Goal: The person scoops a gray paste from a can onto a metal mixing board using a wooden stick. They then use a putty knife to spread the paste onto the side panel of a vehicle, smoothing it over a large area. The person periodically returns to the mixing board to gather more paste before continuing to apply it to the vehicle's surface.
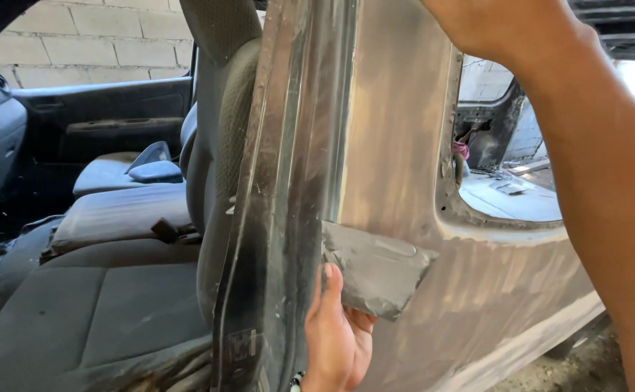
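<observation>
While the left hand (336, 337) pinches a grey spreader (375, 267) against the pillar (375, 131), the right's grip is hidden.

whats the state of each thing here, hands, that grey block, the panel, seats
left hand: gripping the grey block
grey block: pressed flat against the body panel, dusty
right hand: out of frame; only the raised forearm shows
body panel: bare, dull, sanded-looking
window opening: no glass visible
front seats: empty, dusty

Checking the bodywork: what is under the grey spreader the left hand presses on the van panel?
The spreader, held by the left hand, lies flat on the sanded, grey-smeared body panel beside the door pillar. The patch under it is covered.
</observation>
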